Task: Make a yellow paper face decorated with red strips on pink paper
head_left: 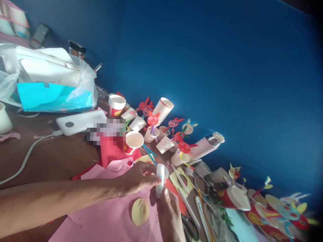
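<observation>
Both hands meet on a small white capped tube (160,179) that looks like a glue stick, held above pink paper (101,208). My left hand (141,176) reaches in from the left, its thumb and fingers closed around the upper part. From below, my right hand (168,210) grips the lower end with its thumb along the side. A round yellow paper disc (140,211) lies on the pink paper, below my left hand and left of my right. Some fingers are hidden behind the tube and the palms.
Paper cups (133,143) with red paper faces on sticks crowd toward the blue wall. A pale thermos (203,146) leans there. Scissors (190,227) and pencils lie right of my right hand. On the left are a white power bank (80,122) with cable and a plastic bag (52,95).
</observation>
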A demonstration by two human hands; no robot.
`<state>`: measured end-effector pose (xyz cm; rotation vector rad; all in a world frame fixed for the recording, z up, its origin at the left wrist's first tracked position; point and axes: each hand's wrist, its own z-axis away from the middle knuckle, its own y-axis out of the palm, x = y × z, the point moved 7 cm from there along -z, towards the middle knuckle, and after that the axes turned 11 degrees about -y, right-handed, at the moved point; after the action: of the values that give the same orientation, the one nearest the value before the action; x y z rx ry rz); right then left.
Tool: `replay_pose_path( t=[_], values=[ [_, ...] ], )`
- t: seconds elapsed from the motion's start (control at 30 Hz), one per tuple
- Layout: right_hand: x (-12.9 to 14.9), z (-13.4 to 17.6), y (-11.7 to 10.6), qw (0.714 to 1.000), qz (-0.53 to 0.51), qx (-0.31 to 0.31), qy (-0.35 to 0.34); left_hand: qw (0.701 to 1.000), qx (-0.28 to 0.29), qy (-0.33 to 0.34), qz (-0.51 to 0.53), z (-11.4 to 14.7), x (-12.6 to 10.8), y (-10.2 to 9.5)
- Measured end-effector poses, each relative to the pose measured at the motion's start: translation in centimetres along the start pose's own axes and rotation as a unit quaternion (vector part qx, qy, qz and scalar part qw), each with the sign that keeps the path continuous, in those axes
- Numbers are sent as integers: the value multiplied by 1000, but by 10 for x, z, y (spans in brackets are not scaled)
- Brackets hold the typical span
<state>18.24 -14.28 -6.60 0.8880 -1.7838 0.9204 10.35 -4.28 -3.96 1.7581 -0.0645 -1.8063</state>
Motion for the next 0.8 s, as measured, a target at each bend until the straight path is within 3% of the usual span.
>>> replay_pose_path(
  t=[0.13,0.27,0.33,0.43,0.53,0.7,0.8],
  values=[
    [1,-3,5,999,7,19,26,999,-40,-15,-22,-1,7,-7],
    [8,-5,-2,994,103,-15,14,996,-66,-14,-53,-3,11,-10],
    [12,-5,-4,994,106,1,23,998,-52,-10,-35,-3,10,-7],
    [16,-5,0,993,65,72,61,1000,1,-19,11,-3,6,1],
    [19,-6,6,991,55,112,46,999,25,-29,23,-2,5,5],
    [16,-5,-5,980,197,-11,11,996,-71,-5,-61,-2,3,-9],
    [20,-5,-6,982,190,5,4,996,-61,-4,-66,-2,1,-8]
  ],
)
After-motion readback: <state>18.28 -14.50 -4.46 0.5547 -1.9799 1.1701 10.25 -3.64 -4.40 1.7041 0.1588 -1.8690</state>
